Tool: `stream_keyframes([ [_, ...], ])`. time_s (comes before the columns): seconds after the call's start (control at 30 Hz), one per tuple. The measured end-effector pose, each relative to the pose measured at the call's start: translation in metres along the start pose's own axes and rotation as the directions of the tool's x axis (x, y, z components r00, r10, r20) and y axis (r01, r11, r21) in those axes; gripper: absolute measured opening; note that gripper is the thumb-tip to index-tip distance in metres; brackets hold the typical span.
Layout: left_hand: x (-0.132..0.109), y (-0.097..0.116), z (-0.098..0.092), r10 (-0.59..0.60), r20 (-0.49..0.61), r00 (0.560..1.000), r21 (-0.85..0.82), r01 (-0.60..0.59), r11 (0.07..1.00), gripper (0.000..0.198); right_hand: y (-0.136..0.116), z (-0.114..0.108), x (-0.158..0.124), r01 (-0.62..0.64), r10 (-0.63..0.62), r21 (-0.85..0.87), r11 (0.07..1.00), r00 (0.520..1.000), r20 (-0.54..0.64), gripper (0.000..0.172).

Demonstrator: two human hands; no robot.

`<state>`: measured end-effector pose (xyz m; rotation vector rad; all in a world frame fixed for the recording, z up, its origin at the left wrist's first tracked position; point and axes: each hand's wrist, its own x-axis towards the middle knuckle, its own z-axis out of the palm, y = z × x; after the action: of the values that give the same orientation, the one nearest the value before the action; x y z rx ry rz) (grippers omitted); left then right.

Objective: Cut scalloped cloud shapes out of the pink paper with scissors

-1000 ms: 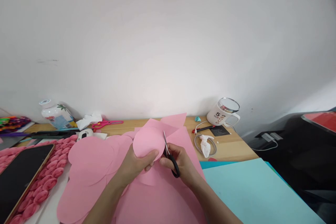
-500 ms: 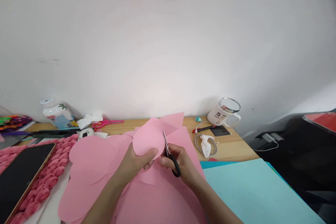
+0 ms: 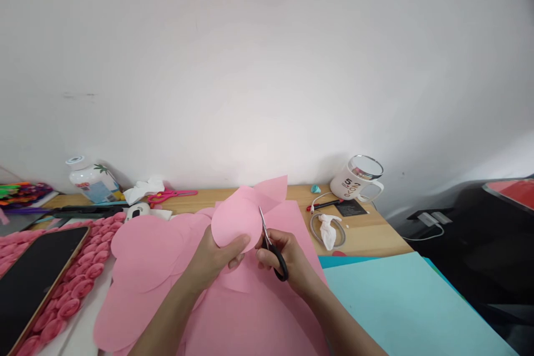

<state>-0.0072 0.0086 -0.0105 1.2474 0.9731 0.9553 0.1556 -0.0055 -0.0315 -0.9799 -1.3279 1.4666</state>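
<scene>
My left hand [image 3: 214, 258] pinches a rounded pink paper piece [image 3: 236, 222] and holds it up over the table. My right hand [image 3: 287, 258] grips black-handled scissors [image 3: 271, 245], whose blades point upward along the piece's right edge. Beneath both hands lie large pink paper sheets [image 3: 250, 317] and several cut pink rounds [image 3: 146, 247].
A black panel edged with pink paper roses [image 3: 79, 289] lies at left. Pink scissors [image 3: 169, 196], a plastic bottle [image 3: 89, 181], tissue and a white mug [image 3: 354, 181] sit along the wall. A coiled cable [image 3: 327, 231] and teal paper [image 3: 400, 303] are at right.
The view has shifted slightly. Both hands, the paper piece and the scissors stay almost where they were.
</scene>
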Motion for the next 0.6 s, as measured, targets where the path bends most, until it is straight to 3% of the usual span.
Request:
stream_keyframes([
  [0.33, 0.0007, 0.0058, -0.0005, 0.015, -0.028, 0.999, -0.009, -0.015, 1.000, 0.030, 0.0045, -0.0013, -0.0010, -0.016, 0.016, -0.010, 1.000, 1.000, -0.007, 0.027],
  [0.6, 0.0022, 0.0049, 0.0018, 0.032, 0.009, 0.999, 0.083, -0.033, 0.996, 0.033, 0.0031, -0.0003, -0.0011, -0.022, 0.022, -0.004, 1.000, 1.000, 0.002, 0.025],
])
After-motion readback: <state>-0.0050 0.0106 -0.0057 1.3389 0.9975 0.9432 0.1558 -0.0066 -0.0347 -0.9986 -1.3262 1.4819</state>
